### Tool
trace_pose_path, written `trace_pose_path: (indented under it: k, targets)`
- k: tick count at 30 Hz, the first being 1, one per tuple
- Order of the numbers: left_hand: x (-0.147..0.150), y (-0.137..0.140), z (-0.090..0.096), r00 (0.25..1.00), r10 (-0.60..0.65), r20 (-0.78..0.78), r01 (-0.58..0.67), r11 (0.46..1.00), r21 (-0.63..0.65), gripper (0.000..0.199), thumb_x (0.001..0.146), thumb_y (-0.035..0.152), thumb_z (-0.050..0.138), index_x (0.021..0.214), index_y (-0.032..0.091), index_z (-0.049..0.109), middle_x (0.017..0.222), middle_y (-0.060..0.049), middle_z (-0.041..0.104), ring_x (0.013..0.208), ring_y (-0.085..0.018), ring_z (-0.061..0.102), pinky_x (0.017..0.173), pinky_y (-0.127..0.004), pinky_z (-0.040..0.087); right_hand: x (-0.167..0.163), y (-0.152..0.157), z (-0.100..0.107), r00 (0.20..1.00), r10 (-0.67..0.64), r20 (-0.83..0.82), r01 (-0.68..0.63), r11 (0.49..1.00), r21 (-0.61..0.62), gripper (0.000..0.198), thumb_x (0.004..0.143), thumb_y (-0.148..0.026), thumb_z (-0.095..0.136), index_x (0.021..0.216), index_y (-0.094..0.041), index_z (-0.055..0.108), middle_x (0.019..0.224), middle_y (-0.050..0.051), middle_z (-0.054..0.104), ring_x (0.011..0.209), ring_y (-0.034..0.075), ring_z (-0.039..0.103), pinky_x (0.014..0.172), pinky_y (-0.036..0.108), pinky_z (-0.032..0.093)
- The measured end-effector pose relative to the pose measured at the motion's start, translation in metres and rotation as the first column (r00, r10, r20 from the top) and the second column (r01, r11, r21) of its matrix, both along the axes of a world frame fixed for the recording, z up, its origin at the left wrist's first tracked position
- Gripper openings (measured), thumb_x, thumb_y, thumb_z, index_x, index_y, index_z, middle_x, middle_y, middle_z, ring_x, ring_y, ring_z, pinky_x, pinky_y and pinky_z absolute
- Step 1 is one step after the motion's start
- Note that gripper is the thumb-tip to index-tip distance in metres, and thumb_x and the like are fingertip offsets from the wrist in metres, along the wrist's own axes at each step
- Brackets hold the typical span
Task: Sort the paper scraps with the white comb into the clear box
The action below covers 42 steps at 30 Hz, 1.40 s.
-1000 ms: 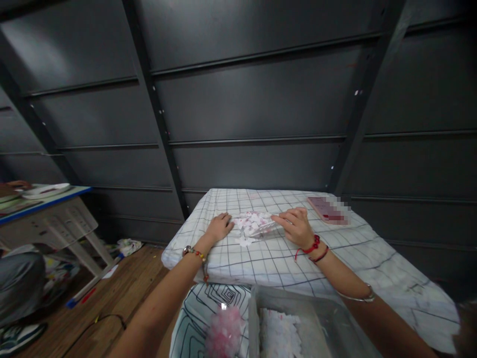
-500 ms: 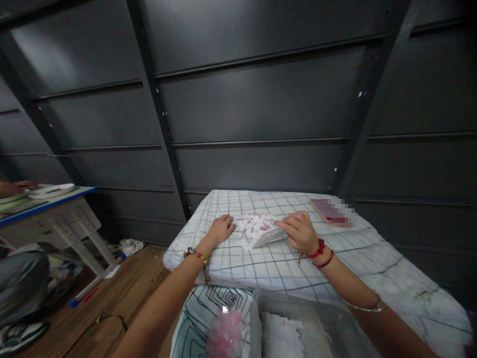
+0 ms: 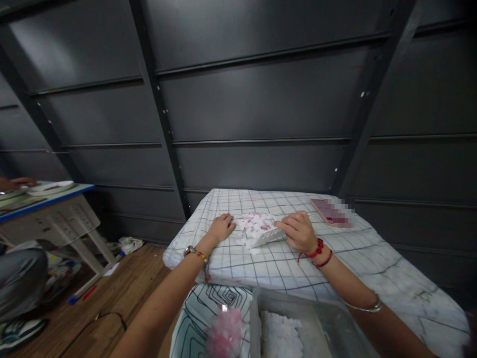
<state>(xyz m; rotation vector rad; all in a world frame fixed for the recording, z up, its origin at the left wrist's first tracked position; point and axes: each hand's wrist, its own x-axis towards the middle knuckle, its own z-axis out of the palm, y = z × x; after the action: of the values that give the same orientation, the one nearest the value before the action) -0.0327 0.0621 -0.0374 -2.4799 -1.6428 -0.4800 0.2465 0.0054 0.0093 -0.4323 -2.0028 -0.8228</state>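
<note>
A small white slotted plastic basket (image 3: pixel 267 238) rests on the checked cloth, and a heap of white and pink paper scraps (image 3: pixel 255 224) lies in and around it. My right hand (image 3: pixel 301 232) is closed, thumb and fingers pinched at the basket's right rim; part of the basket is hidden behind the fingers. To the left of the heap, my left hand (image 3: pixel 221 227) lies flat on the cloth with its fingers stretched out beside the scraps. A few loose scraps have spread onto the cloth in front of the basket.
A pink phone-like slab (image 3: pixel 331 213), partly blurred, lies at the back right of the clothed table (image 3: pixel 372 258). Nearest me are a grey plastic bin (image 3: pixel 316 318) with white pieces inside and a pink bundle (image 3: pixel 224 332). Another person sits at a desk (image 3: pixel 48 214) on the left.
Some paper scraps have shifted forward past the basket's front left corner onto the cloth. Both my hands have stayed almost where they were.
</note>
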Motion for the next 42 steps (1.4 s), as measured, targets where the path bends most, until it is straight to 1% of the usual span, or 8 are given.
trace_pose_path:
  k: [3, 9, 18, 21, 25, 31, 36, 42]
  targets:
    - [0.000, 0.000, -0.001, 1.000, 0.006, 0.002, -0.006, 1.000, -0.002, 0.035, 0.088, 0.034, 0.038, 0.114, 0.014, 0.052, 0.125, -0.012, 0.049, 0.115, -0.023, 0.044, 0.096, -0.036, 0.034, 0.001, 0.000, 0.000, 1.000, 0.006, -0.010, -0.006, 1.000, -0.009, 0.034, 0.071, -0.006, 0.040, 0.093, -0.022, 0.059, 0.070, 0.002, 0.058, 0.073, 0.017, 0.046, 0.068, 0.033, 0.031]
    - [-0.001, 0.002, -0.002, 1.000, -0.002, -0.002, 0.002, 1.000, -0.002, 0.036, 0.088, 0.034, 0.038, 0.114, 0.014, 0.052, 0.125, -0.012, 0.049, 0.114, -0.022, 0.045, 0.096, -0.034, 0.034, 0.008, 0.000, 0.003, 0.995, -0.041, -0.094, 0.042, 0.999, 0.000, 0.035, 0.070, -0.004, 0.040, 0.093, -0.022, 0.059, 0.068, 0.002, 0.057, 0.070, 0.017, 0.045, 0.066, 0.034, 0.030]
    - [-0.002, 0.004, -0.004, 1.000, -0.009, -0.011, 0.009, 1.000, 0.004, 0.035, 0.088, 0.034, 0.038, 0.113, 0.014, 0.052, 0.123, -0.011, 0.050, 0.115, -0.022, 0.044, 0.096, -0.034, 0.034, 0.026, 0.006, 0.006, 0.995, -0.079, -0.056, 0.079, 0.997, -0.013, 0.031, 0.071, -0.003, 0.042, 0.091, -0.019, 0.060, 0.068, 0.002, 0.057, 0.071, 0.017, 0.046, 0.065, 0.033, 0.031]
    - [-0.002, 0.003, -0.003, 1.000, -0.009, -0.014, 0.009, 1.000, 0.010, 0.035, 0.088, 0.034, 0.037, 0.113, 0.014, 0.052, 0.123, -0.011, 0.050, 0.115, -0.022, 0.044, 0.096, -0.034, 0.034, 0.035, 0.009, 0.008, 0.992, -0.102, -0.068, 0.099, 0.994, -0.052, 0.031, 0.071, -0.003, 0.041, 0.090, -0.019, 0.060, 0.068, 0.003, 0.055, 0.071, 0.018, 0.045, 0.065, 0.034, 0.031]
    - [-0.001, 0.002, -0.002, 1.000, -0.008, -0.020, 0.008, 1.000, 0.013, 0.036, 0.089, 0.033, 0.037, 0.114, 0.013, 0.052, 0.123, -0.011, 0.050, 0.115, -0.022, 0.044, 0.097, -0.034, 0.033, 0.039, 0.009, 0.010, 0.995, -0.097, 0.019, 0.099, 0.989, -0.113, 0.031, 0.070, -0.003, 0.040, 0.089, -0.018, 0.060, 0.069, 0.003, 0.055, 0.070, 0.017, 0.044, 0.064, 0.033, 0.031]
    - [-0.001, 0.001, -0.001, 1.000, -0.005, -0.027, 0.005, 1.000, 0.006, 0.037, 0.088, 0.034, 0.038, 0.115, 0.011, 0.052, 0.123, -0.013, 0.050, 0.116, -0.023, 0.043, 0.097, -0.034, 0.033, 0.032, 0.008, 0.011, 0.985, -0.170, 0.029, 0.172, 0.984, -0.055, 0.032, 0.070, -0.002, 0.040, 0.091, -0.017, 0.060, 0.068, 0.004, 0.055, 0.070, 0.018, 0.044, 0.063, 0.033, 0.029]
    - [-0.001, 0.000, 0.001, 1.000, -0.008, -0.026, 0.008, 1.000, 0.008, 0.036, 0.089, 0.033, 0.038, 0.115, 0.013, 0.052, 0.124, -0.012, 0.050, 0.115, -0.022, 0.044, 0.097, -0.035, 0.034, 0.025, 0.004, 0.010, 0.995, -0.097, -0.037, 0.095, 0.994, -0.061, 0.030, 0.072, -0.002, 0.041, 0.091, -0.017, 0.059, 0.069, 0.004, 0.054, 0.072, 0.018, 0.044, 0.064, 0.034, 0.031]
    - [-0.001, 0.000, 0.001, 0.999, -0.005, -0.031, 0.005, 1.000, 0.005, 0.037, 0.089, 0.034, 0.037, 0.116, 0.012, 0.051, 0.124, -0.011, 0.050, 0.115, -0.022, 0.044, 0.097, -0.034, 0.034, 0.014, 0.002, 0.009, 0.999, 0.017, 0.039, -0.011, 0.989, -0.145, 0.029, 0.074, -0.003, 0.040, 0.092, -0.018, 0.058, 0.070, 0.004, 0.055, 0.071, 0.017, 0.044, 0.062, 0.034, 0.033]
